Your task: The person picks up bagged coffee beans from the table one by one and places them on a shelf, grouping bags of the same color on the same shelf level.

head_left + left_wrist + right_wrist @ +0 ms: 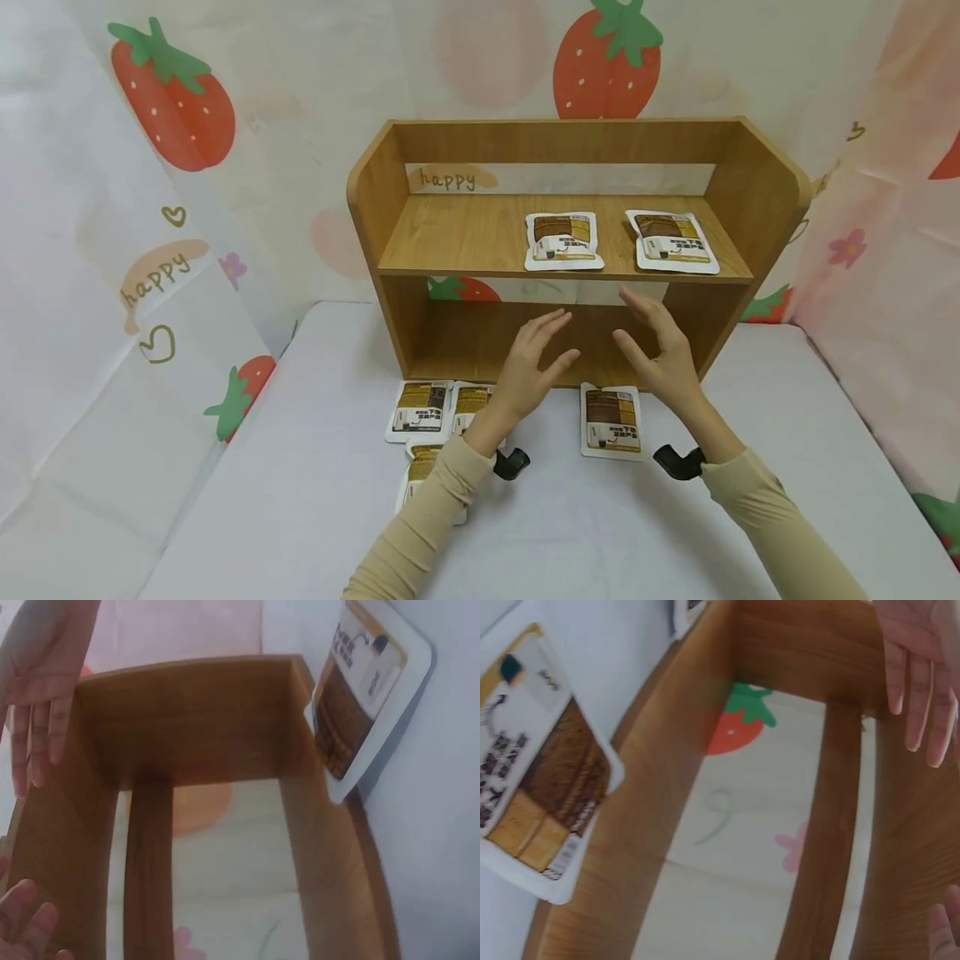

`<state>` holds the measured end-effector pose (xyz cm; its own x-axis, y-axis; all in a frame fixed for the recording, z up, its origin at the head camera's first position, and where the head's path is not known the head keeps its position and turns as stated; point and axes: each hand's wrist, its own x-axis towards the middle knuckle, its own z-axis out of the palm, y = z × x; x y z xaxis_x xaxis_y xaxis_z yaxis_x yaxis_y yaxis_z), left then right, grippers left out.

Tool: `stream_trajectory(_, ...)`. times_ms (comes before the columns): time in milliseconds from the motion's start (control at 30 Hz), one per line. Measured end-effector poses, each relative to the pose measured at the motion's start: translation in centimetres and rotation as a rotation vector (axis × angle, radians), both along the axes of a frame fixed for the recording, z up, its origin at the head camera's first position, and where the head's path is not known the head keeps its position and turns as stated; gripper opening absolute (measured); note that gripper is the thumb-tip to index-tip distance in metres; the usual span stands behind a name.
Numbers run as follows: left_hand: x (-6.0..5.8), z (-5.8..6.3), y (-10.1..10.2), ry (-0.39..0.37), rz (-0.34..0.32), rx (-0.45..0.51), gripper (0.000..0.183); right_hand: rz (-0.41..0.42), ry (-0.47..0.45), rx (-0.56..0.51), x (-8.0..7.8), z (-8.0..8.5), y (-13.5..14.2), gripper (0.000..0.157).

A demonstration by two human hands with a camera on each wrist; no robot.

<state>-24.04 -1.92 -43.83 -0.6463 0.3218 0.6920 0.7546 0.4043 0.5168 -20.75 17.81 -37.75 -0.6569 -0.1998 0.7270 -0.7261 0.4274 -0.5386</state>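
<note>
Head view showed left grip (527,367) and right grip (665,357) wide before a two-tier brown wooden shelf (555,142). Two flat white-and-brown pouches (564,242) lay on its upper tier (465,233).

White cloth-covered table (562,533) bears a two-tier brown wooden shelf unit (570,142). Shelf unit's upper board (457,233): two flat, rectangular, white-edged, brown-and-gold pouches (564,242). Tabletop before shelf unit: one similar pouch (612,417) right of its centre, three pouches (420,408) left.
</note>
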Motion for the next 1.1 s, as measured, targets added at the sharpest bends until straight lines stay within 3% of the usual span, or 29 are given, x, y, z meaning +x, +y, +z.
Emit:
stream_trajectory(233,0.7,-1.5,0.5,-0.166,-0.021,0.0,0.049,0.022,-0.056,0.043,0.4,-1.9,1.3,0.053)
stream_trajectory(667,2.0,-4.0,1.5,-0.523,-0.058,-0.067,0.052,-0.009,-0.29,0.157,1.7,-5.1,3.1,0.052)
stream_trajectory(867,2.2,-5.2,2.0,-0.596,-0.097,-0.067,0.054,0.022,-0.437,0.174,2.4,-6.5,4.0,0.055)
stream_trajectory(1100,2.5,-6.5,2.3,-0.666,-0.098,-0.11,0.057,0.036,-0.438,0.212,2.3,-7.7,4.7,0.057)
